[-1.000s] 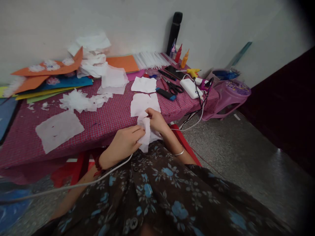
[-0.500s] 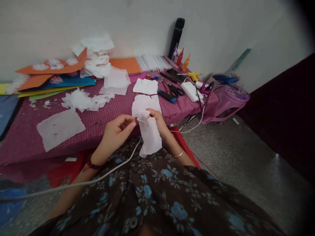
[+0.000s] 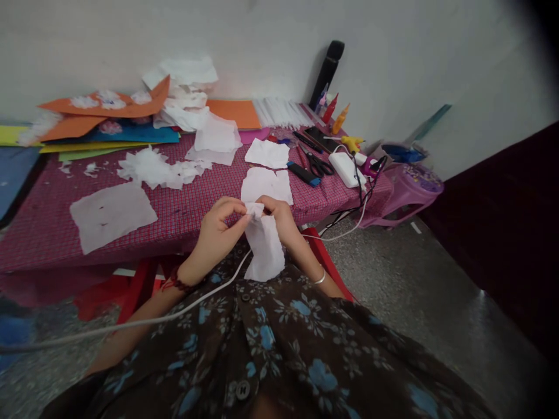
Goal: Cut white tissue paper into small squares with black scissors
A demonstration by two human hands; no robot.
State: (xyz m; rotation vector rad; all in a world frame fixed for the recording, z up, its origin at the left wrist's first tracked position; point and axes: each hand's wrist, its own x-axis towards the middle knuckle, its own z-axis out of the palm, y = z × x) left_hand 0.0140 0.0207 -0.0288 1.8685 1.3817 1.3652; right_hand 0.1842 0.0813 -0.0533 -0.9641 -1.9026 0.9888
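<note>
A strip of white tissue paper hangs down in front of my shirt, its upper end bunched between my two hands. My right hand grips this bunched end, its fingers partly behind the paper. With thumb and forefinger, my left hand pinches the left edge of the bunch. Just beyond the hands, a white tissue piece lies on the checked tablecloth, and another tissue piece lies behind it. Farther left rests a flat tissue sheet.
Torn tissue scraps and coloured card sheets lie at the left. Scissors, a blue-black cutter, a white power bank and a yellow glue gun are at the right. A white cable crosses my lap.
My left hand has moved right and up to the bunched paper and now pinches it; before, it was slightly apart. The view has shifted a little.
</note>
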